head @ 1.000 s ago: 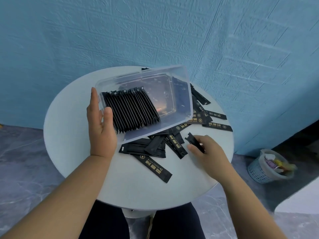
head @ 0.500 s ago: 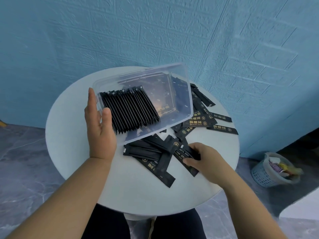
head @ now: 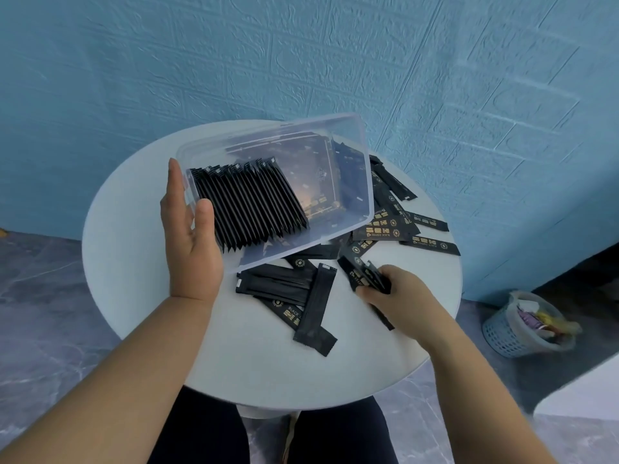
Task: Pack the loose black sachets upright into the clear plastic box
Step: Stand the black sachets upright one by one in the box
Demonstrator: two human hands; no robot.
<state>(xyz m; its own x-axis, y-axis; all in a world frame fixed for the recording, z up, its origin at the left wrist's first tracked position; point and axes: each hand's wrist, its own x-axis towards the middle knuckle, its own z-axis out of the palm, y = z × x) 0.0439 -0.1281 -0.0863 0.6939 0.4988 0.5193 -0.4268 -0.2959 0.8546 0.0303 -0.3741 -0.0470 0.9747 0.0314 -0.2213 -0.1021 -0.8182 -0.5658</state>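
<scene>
Legs in dark trousers (head: 207, 430) are showing at the bottom edge, under the near rim of the round white table (head: 134, 262). Both bare forearms are reaching over it.

The right hand (head: 395, 293) is curling its fingers round a small bunch of sachets (head: 364, 272), pinching them just above the tabletop on the right side. Beside it, loose black sachets (head: 291, 289) are lying flat and criss-crossed in a heap. More are spreading out to the right and slipping behind the box, which is partly hiding them.

The left hand (head: 191, 252) is lying open, its fingers straight against the left end of the clear plastic box (head: 284, 130) and its thumb resting on the near wall. The box is sitting tilted, its opening turned towards the camera and its near edge hanging over the heap. Inside, a packed row of sachets (head: 248, 209) is standing on edge against the left end.

Off to the right, a pale mesh waste basket (head: 516, 329) is standing on the grey marbled floor (head: 40, 296), holding colourful scraps. A blue brick-embossed wall (head: 301, 61) is rising behind everything.
</scene>
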